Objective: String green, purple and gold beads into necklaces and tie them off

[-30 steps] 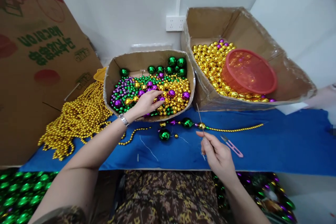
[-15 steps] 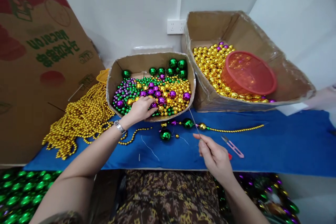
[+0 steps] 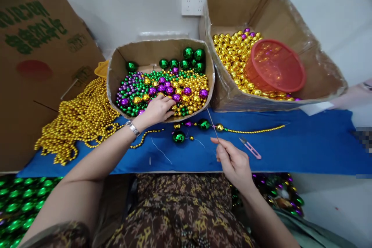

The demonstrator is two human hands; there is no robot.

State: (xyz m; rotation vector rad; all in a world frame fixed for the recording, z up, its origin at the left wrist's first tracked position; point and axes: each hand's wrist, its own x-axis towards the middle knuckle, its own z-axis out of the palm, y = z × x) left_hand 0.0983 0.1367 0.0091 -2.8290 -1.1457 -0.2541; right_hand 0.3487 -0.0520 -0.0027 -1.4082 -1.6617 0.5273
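My left hand (image 3: 159,109), with a metal watch (image 3: 133,128) at the wrist, reaches over the front rim of the smaller cardboard box (image 3: 159,45). Its thumb and fingers are apart, touching the loose purple, gold and green beads (image 3: 195,103); I see nothing held. A long thin needle (image 3: 213,124) is pinched in my right hand (image 3: 234,159), its tip slanting up toward the box's front right corner. Just beyond that hand, a partly strung bead strand (image 3: 204,124) lies on the blue cloth (image 3: 305,143). A large green bead (image 3: 178,136) and a small gold bead (image 3: 192,138) are near it.
Pink thread snips (image 3: 250,148) lie right of my right hand. A larger carton (image 3: 241,4) holds gold beads and a red plastic basket (image 3: 276,66). Gold bead chains (image 3: 81,112) are heaped at left beside a tall carton (image 3: 43,85). More green beads (image 3: 26,201) show below the table.
The view has tilted down and shifted slightly right. My left hand has moved a little to the right among the beads. My right hand still pinches the needle.
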